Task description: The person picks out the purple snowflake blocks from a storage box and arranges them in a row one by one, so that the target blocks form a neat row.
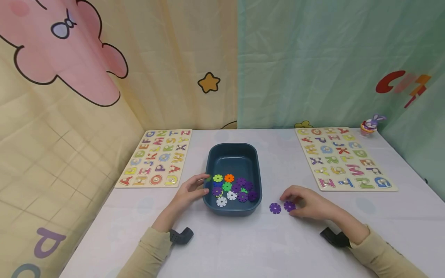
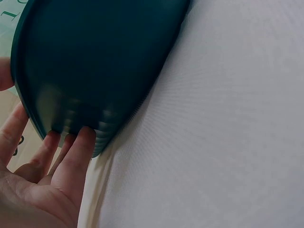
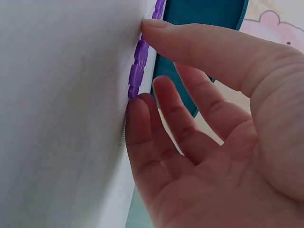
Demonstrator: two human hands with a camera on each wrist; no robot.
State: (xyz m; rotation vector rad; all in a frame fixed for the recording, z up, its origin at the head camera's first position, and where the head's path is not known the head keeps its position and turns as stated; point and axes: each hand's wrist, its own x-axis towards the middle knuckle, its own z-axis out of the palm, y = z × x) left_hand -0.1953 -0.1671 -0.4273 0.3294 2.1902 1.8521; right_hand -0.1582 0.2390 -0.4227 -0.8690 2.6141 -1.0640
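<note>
A dark blue-green plastic tub (image 1: 233, 152) stands mid-table. Several snowflake discs in purple, white, green, yellow and orange lie in its near half. My left hand (image 1: 187, 193) holds the tub's left side, its fingertips (image 2: 85, 135) against the outer wall. Right of the tub, two purple snowflake discs lie flat on the table, side by side. The right hand (image 1: 311, 202) pinches the right-hand purple disc (image 1: 289, 206) by its edges between thumb and finger. The other purple disc (image 1: 275, 208) lies just left of those fingertips. Beside my left fingertips, a small green piece (image 1: 208, 178) is partly hidden.
Wooden alphabet boards lie on both sides, one at the left (image 1: 153, 158) and one at the right (image 1: 344, 158). A small purple rabbit figure (image 1: 371, 124) stands at the back right corner. Printed curtains (image 1: 292, 65) hang behind the white tablecloth (image 1: 250, 247).
</note>
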